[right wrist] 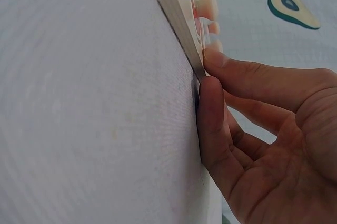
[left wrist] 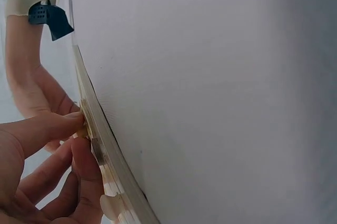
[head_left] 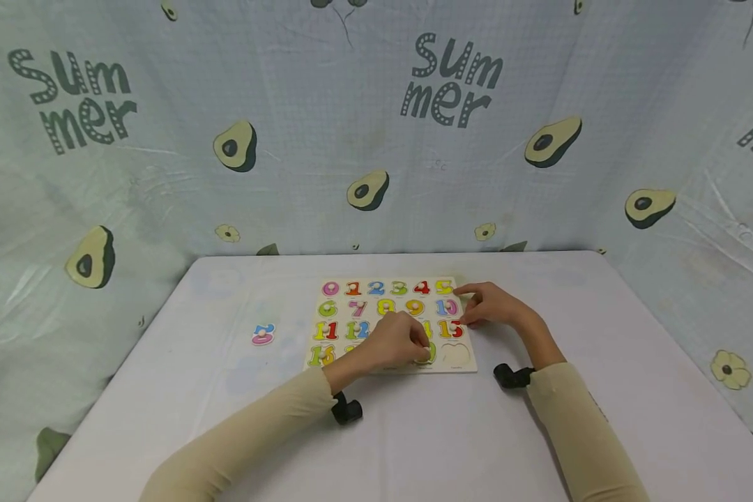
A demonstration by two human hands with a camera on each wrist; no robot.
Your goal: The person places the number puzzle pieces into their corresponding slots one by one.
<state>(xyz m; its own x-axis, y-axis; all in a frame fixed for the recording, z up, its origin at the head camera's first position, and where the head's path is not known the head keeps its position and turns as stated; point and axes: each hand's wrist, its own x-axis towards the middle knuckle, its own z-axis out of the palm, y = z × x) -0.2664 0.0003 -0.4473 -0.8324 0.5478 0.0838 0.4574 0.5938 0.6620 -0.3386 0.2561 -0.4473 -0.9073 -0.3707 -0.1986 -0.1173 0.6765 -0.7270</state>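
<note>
A wooden number puzzle board (head_left: 468,367) lies flat on the table, with rows of coloured number pieces set in it. Over its bottom row, my left hand (head_left: 397,340) pinches the small knob of a yellow-green number piece (head_left: 431,353) between thumb and finger. That piece sits at its recess; whether it is fully seated I cannot tell. To its right is a bare recess (head_left: 456,355). At the board's right edge, my right hand (head_left: 492,305) grips the rim, thumb on top and a finger against the side. A loose pink-and-blue number piece (head_left: 263,335) lies left of the board.
Wooden knobs (right wrist: 207,6) stand up from the pieces along the board. The white-covered table (head_left: 414,446) extends around it. Behind hangs a cloth (head_left: 301,125) printed with avocados and lettering. Each wrist bears a black camera (head_left: 348,410).
</note>
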